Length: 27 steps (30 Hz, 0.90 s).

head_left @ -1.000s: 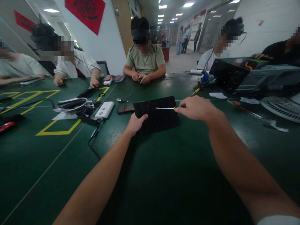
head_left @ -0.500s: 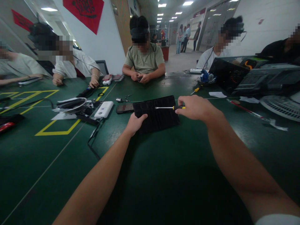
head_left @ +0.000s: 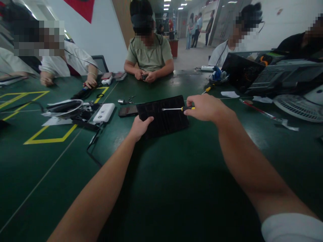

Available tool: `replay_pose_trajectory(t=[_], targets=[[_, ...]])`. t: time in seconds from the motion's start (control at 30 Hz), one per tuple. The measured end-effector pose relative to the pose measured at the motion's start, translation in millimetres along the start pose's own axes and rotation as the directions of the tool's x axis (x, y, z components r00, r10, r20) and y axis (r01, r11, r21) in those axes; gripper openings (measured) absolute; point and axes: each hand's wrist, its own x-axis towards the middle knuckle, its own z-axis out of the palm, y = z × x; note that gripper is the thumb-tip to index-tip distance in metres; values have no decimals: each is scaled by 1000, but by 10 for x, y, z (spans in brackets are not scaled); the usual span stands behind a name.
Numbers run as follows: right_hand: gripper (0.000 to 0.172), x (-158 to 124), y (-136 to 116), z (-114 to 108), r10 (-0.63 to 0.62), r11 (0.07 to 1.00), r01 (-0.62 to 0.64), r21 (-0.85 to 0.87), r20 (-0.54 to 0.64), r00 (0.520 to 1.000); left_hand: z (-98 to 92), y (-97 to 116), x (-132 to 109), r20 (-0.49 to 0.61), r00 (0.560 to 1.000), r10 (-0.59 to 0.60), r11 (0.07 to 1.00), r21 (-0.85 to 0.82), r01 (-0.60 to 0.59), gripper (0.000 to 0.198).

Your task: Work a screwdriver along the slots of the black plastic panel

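Note:
My left hand [head_left: 140, 128] grips the left edge of an opened black folding case [head_left: 174, 121], thumb on its inner face. The case looks like a wallet with a crease down the middle; dark slots show faintly inside. In my right hand [head_left: 202, 107] is a screwdriver [head_left: 174, 109] with a yellow and black handle, pinched by the fingers. Its metal shaft points left across the case's inner face; I cannot tell whether it touches. Just left of the case lies a dark phone-like object [head_left: 127, 111], with a small metal cylinder [head_left: 122, 101] and tiny metal parts behind it.
A white power bank [head_left: 104, 113] with a cable lies left, beside a cluttered round dish [head_left: 68, 107]. On the right are a second screwdriver [head_left: 207, 89], a white fan [head_left: 297, 107] and a computer case [head_left: 285, 79]. Several people sit around the green table [head_left: 161, 185].
The camera view has tilted down and turned slightly right, so everything sits further left and higher. Both hands keep their holds on the case and screwdriver.

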Motion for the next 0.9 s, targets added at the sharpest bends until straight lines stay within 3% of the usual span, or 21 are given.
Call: replay_pose_trajectory(t=[0.9], targets=[[30,27,23,17,-22,1000,22,-13,-22,1000,18,-21,12,7,1000,17,1000,-21,-17,40]])
